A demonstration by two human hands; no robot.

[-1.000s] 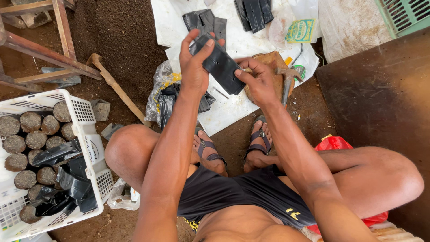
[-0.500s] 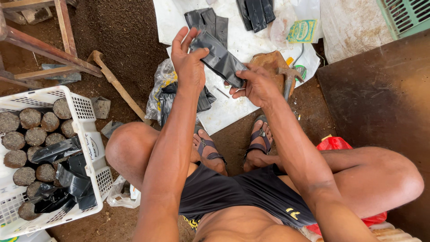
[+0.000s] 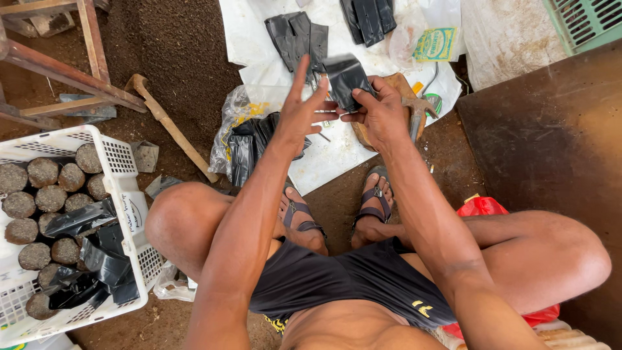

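The small black plastic nursery bag point(image 3: 345, 79) is up in the air at about 12 o'clock from the seated person's knees, above the white plastic sheet point(image 3: 259, 39) spread on the ground. The right hand point(image 3: 382, 110) is clamped on the bag's lower edge, thumb and fingers pinching the film. The left hand point(image 3: 301, 107) stands just beside it at 9 o'clock with fingers spread and straight, only the fingertips near the bag's mouth; it grips nothing that can be seen.

To open the bag cleanly, it looks best to keep the right-hand pinch low and steady while the left fingertips rub the two layers of film apart at the top edge, then slip inside and widen the mouth evenly, so that the thin plastic does not tear at a seam.

Under the hands lies a brown wooden block point(image 3: 389, 87) with a metal tool point(image 3: 418, 110) on it. More flat black bags point(image 3: 298, 32) rest at 11 o'clock on the sheet, another pile point(image 3: 369, 16) at 12 o'clock, and a clear packet of black bags point(image 3: 249, 139) at 8 o'clock. Well apart, at 8 o'clock, a white plastic lattice crate point(image 3: 120, 155) holds round soil-filled bags point(image 3: 42, 172)
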